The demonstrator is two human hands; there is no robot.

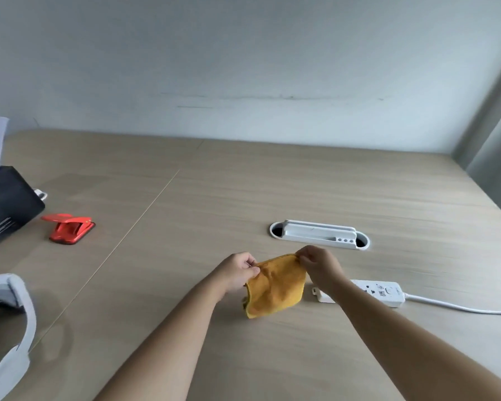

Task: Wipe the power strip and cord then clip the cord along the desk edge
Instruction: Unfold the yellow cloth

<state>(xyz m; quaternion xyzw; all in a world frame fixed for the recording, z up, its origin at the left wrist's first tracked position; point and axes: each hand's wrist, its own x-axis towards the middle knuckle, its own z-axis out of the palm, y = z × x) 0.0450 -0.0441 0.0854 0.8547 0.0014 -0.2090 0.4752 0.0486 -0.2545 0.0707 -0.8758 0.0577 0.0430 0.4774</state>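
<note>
Both hands hold a yellow cloth point(275, 287) above the middle of the desk point(243, 198), toward its near edge. The left hand point(239, 272) pinches the cloth's upper left corner, its grip closed on the fabric between thumb and fingers; the right hand point(318, 266) pinches the upper right corner the same way. The top hem is stretched between them and the rest of the cloth hangs down, its lower edge touching or nearly touching the wood — which of the two cannot be told.

The white power strip point(379, 292) lies flat on the desk just to the right of the cloth, partly hidden behind the right forearm. Its cord point(460, 306) runs from its right end toward the desk's right edge. A small white block point(321, 295) lies at the strip's left end, beside the right wrist; whether it is joined to the strip cannot be told.

Farther back, toward the far edge, sits a white oval cable port point(320, 234) set into the desk. Near the left edge lies a red clip point(68, 227), beside a dark bag point(3, 206). A white curved object point(15, 328) occupies the near left corner.
</note>
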